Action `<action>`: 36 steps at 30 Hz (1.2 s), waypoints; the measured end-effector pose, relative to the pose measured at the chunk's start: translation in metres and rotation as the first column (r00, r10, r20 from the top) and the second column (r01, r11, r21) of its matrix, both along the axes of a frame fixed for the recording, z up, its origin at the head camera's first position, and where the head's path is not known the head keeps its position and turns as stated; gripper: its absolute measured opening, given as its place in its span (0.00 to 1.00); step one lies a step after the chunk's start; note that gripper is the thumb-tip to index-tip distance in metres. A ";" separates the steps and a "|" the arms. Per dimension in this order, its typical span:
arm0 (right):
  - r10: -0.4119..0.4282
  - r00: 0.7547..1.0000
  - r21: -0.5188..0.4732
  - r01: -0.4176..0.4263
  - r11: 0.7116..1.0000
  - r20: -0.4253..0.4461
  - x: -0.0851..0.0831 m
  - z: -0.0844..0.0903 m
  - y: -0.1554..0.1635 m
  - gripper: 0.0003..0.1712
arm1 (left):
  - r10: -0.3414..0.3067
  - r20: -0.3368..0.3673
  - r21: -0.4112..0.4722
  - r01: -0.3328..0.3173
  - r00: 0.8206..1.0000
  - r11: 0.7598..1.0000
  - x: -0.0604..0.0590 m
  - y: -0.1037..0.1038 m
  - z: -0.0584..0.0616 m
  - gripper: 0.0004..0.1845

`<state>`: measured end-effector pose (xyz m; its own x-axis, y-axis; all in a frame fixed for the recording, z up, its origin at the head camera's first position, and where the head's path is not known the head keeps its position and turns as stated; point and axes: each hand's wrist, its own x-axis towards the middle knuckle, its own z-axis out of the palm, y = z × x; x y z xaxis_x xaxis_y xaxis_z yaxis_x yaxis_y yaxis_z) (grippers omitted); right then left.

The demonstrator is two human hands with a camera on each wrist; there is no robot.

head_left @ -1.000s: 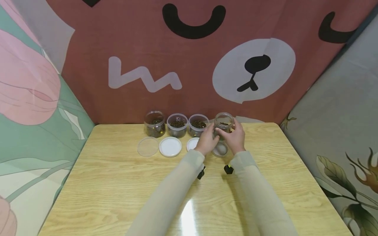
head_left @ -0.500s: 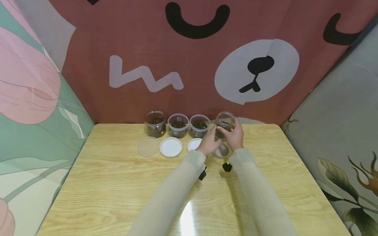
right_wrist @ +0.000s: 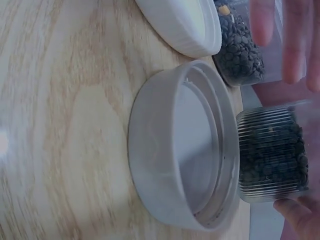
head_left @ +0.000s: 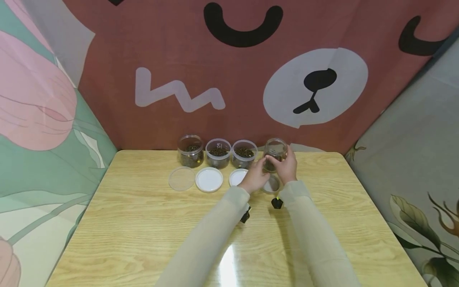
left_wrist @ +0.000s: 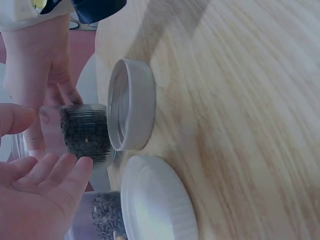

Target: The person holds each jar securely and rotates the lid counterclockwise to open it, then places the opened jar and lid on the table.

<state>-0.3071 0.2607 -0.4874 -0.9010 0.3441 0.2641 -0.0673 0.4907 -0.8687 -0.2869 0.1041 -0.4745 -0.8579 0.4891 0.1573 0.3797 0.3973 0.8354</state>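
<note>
A clear jar (head_left: 275, 149), ribbed around its lower part and partly filled with dark seed-like grains, stands upright at the right end of a row of containers. My right hand (head_left: 288, 166) holds it from the right, thumb across the near side. Beside it on the left is my left hand (head_left: 255, 176), its fingers (left_wrist: 67, 180) fairly straight and slightly spread near the jar. In the right wrist view, a gap shows between those fingers and the jar. A round, light lid (right_wrist: 155, 150) lies open side up just in front of the jar, partly hidden by my hands.
To the left stand another clear jar (head_left: 190, 153) and two translucent tubs, one at the row's left end side (head_left: 218, 157), another nearer (head_left: 244, 155), all holding dark grains. Before them lie a clear lid (head_left: 181, 178) and white lids (head_left: 209, 179). A patterned curtain (head_left: 172, 127) hangs behind the table.
The jar has come down slightly toward the table in my right hand. My left hand has eased down from the jar's side. The head view has shifted a little.
</note>
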 end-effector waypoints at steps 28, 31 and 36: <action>0.069 0.992 -0.065 -0.062 0.996 0.110 -0.017 -0.007 0.011 0.52 | -0.022 -0.097 -0.091 0.013 0.995 0.996 0.008 -0.054 -0.024 0.10; 0.087 0.986 -0.063 -0.079 0.995 0.140 -0.017 -0.005 0.011 0.54 | -0.013 -0.120 -0.165 -0.007 0.993 0.986 0.011 -0.061 -0.022 0.10; 0.110 0.976 -0.078 -0.096 0.992 0.189 -0.017 -0.002 0.010 0.56 | 0.036 -0.181 -0.265 -0.084 0.983 0.961 0.020 -0.080 -0.005 0.10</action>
